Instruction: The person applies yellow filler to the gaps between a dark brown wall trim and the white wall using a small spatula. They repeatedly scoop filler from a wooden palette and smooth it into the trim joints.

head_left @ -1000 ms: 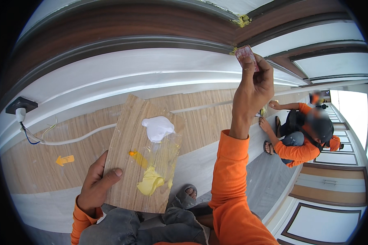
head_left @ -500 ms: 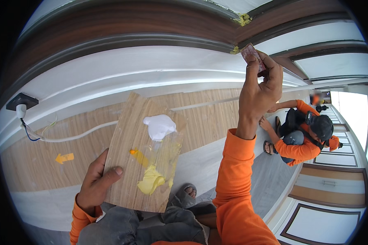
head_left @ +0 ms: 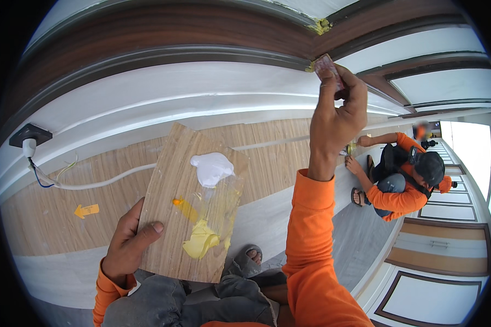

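My left hand (head_left: 130, 241) grips the lower left edge of a wood-grain board (head_left: 180, 191). The board carries a white blob of paste (head_left: 210, 167) near its top and a yellow blob (head_left: 201, 240) lower down on a clear film. My right hand (head_left: 337, 114) is raised, arm in an orange sleeve, and pinches a small flat reddish scraper card (head_left: 329, 67). The card's tip presses against yellowish filler at the joint of the dark brown wood trim (head_left: 316, 26) on the wall.
A wall socket (head_left: 29, 137) with loose wires and a white cable sits at the left. A yellow arrow sticker (head_left: 86, 210) marks the wood panel. Another person in orange (head_left: 403, 180) crouches at the wall to the right. My sandalled foot (head_left: 251, 255) shows below.
My right hand has shifted right and slightly down along the brown trim with the card. The left hand and board have stayed almost still.
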The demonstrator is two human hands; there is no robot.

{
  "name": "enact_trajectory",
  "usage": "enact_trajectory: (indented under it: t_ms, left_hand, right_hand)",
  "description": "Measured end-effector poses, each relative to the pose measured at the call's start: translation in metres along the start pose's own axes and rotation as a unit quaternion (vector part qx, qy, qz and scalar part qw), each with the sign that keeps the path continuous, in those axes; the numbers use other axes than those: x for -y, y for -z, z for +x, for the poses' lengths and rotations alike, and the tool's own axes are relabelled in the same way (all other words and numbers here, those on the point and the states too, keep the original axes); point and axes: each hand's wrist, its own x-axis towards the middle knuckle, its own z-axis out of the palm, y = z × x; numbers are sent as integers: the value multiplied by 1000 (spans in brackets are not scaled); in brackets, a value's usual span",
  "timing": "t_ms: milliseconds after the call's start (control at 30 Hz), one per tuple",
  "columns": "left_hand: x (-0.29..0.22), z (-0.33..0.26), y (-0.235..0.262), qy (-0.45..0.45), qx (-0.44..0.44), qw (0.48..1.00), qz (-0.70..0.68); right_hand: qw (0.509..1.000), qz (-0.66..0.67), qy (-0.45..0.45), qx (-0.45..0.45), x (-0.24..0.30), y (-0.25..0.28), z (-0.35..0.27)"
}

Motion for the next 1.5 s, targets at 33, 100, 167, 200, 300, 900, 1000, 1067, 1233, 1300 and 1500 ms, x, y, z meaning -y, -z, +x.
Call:
enact_trajectory:
  t_ms: [33,100,167,200,300,900,1000,1067,1233,1300,1500]
  left_hand:
    - [0,0,0,3,-1,1000,-4]
    - [0,1,0,5,-2,1000,-11]
    - [0,0,-2,7,-4,1000,-14]
    - [0,0,-2,7,-6,1000,-12]
    - [0,0,-1,6,-3,1000,-8]
    - [1,-1,1,1,6,1000,-8]
    - [0,-1,1,1,5,1000,-8]
    - [0,-1,1,-2,7,1000,-5]
    - [-1,0,-1,1,7,1000,-10]
    - [0,0,-3,2,5,1000,-12]
    - [0,2,-3,1,-1,1000,-15]
  right_hand:
    - [1000,-6,1,-1,-2,-2,-1]
    - [1000,-10,-10,-9,-2,-1,-1]
    - [999,-2,-38,-22,0,1,-3]
    - [999,6,-32,-16,0,0,-3]
    - [1000,1,-7,-1,0,-3,-1]
    - [999,-1,-34,0,-1,-4,-9]
    - [998,24,-51,-19,-4,-4,-9]
    - [995,56,-72,-30,-1,-3,-10]
    - [997,34,-70,-16,-10,-1,-11]
    - [991,77,-104,-25,-10,2,-11]
    - [947,223,-228,-37,-2,4,-13]
